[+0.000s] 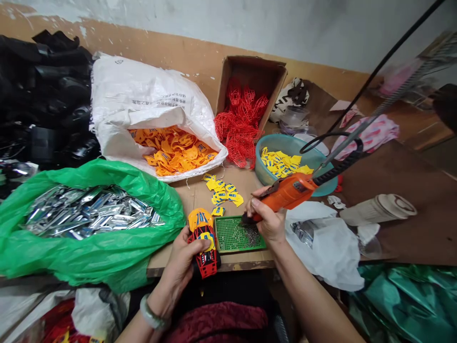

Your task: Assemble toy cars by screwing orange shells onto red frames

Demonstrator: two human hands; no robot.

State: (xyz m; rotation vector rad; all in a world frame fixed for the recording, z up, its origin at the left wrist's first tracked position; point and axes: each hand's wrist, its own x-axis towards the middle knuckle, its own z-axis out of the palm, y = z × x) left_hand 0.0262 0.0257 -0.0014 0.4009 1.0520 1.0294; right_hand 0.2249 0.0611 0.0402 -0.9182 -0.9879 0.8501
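Note:
My left hand (pixel 182 255) is closed around a toy car (pixel 204 243) with an orange hood, red frame and black wheels, its thumb pressed on the yellow piece on top. In my right hand (pixel 269 221) is an orange electric screwdriver (pixel 291 193), hung from a coiled line and a black cable. Its tip end is down at a green perforated tray (pixel 228 245), which holds many small screws (pixel 248 236); the exact tip is hard to make out. Just behind the tray lie several loose yellow stickered pieces (pixel 224 193).
A green bag (pixel 89 252) of shiny metallic parts stands left. Behind are a white sack (pixel 143 90) of orange pieces, a cardboard box (pixel 257 62) of red frames and a teal basin (pixel 263 166) of yellow pieces. A white plastic bag (pixel 335 252) and a pale cylinder (pixel 374 209) lie right.

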